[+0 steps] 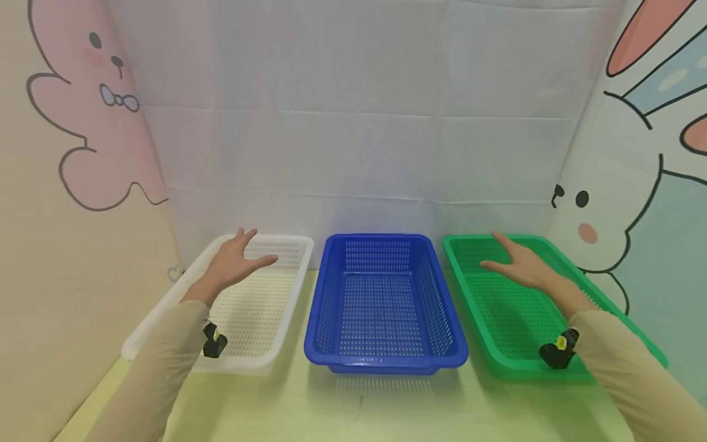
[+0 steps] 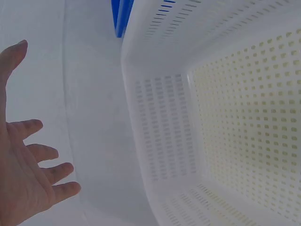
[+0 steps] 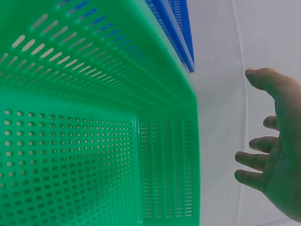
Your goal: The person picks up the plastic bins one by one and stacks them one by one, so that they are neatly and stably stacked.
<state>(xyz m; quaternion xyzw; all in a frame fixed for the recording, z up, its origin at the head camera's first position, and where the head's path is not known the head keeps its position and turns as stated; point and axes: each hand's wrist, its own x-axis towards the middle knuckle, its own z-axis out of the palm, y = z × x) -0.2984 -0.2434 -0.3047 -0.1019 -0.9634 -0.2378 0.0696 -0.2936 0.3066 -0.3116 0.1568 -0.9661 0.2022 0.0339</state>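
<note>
Left wall: a pale panel with a pink cartoon rabbit (image 1: 83, 123) drawn on it stands at the far left.
White basket: a perforated white plastic basket (image 1: 166, 307) lies on the yellow-green bench (image 1: 353, 411), leftmost of three, with nothing inside it.
Left hand: the left hand (image 1: 234, 263) hovers over the far end of the white basket, palm down, fingers (image 2: 40, 153) straight and spread, holding nothing; the wrist view shows it clear of the basket's rim.
Left sleeve: a beige sleeve (image 1: 154, 368) carries a small black wrist camera (image 1: 213, 341) with a yellow spot.
Blue basket: a perforated blue plastic basket (image 1: 453, 344) sits in the middle, just beside the white one, and holds nothing.
Backdrop: a white cloth (image 1: 353, 123) hangs behind all three baskets.
Green basket: a perforated green plastic basket (image 1: 469, 288) sits rightmost, just beside the blue one, with nothing in it.
Right hand: the right hand (image 1: 521, 265) hovers over the far part of the green basket, palm down, fingers (image 3: 251, 160) spread and relaxed, gripping nothing; whether it touches the basket I cannot tell.
Right sleeve: the beige sleeve (image 1: 635, 374) bears a black wrist camera (image 1: 559, 351) too.
Right wall: a panel with a white cartoon rabbit (image 1: 624, 202) closes the right side.
</note>
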